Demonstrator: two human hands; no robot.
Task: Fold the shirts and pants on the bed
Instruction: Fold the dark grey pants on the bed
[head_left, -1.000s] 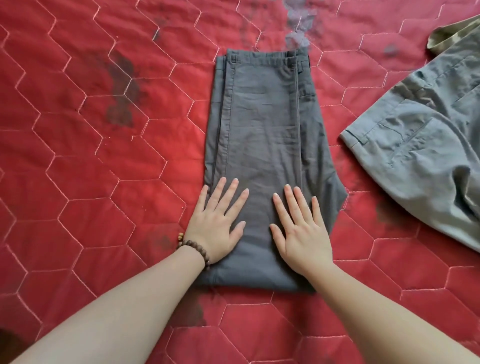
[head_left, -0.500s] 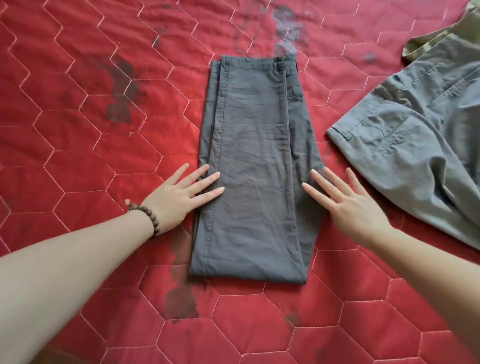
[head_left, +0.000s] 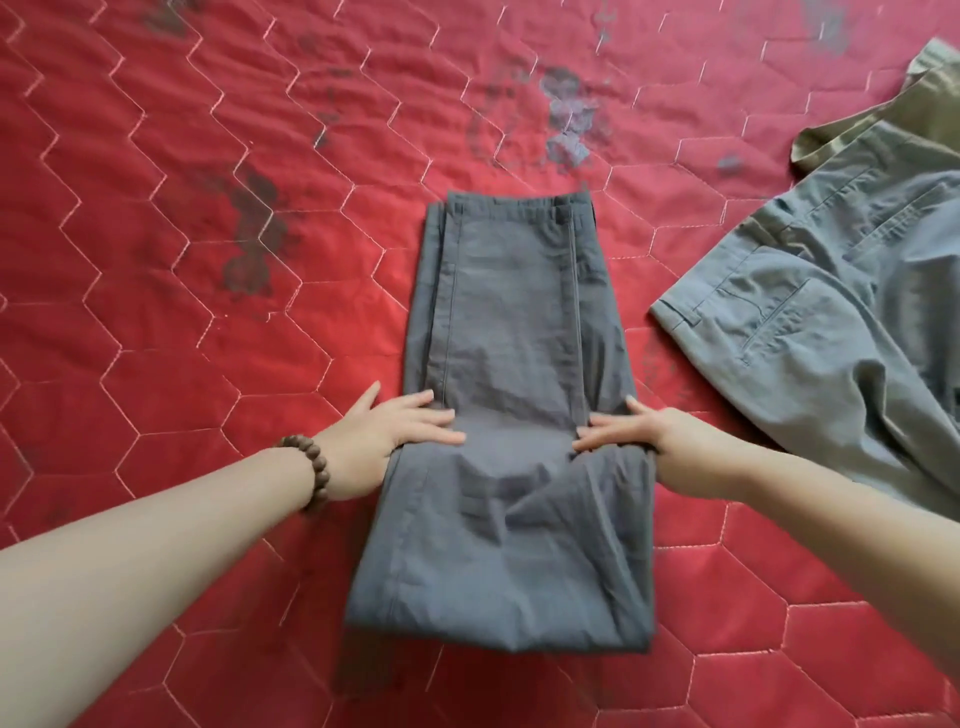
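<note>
Dark grey pants (head_left: 514, 332), folded lengthwise into a narrow strip, lie in the middle of the red quilted bed (head_left: 156, 364), waistband at the far end. My left hand (head_left: 384, 431) lies across their left edge at mid-length, fingers straight on the fabric. From the other side my right hand (head_left: 639, 431) does the same, fingertips pointing inward. Below my hands the near half of the pants is wrinkled and raised off the quilt, its side edges overlapping the heels of both hands.
A second, lighter grey pair of pants (head_left: 831, 332) lies spread out at the right, back pocket up, with an olive garment (head_left: 883, 114) under its far end. Dark worn patches mark the quilt to the left and beyond the folded pants.
Both hands slid from flat beside the pants onto their side edges at mid-length. The near half has lifted and wrinkled. The camera moved closer.
</note>
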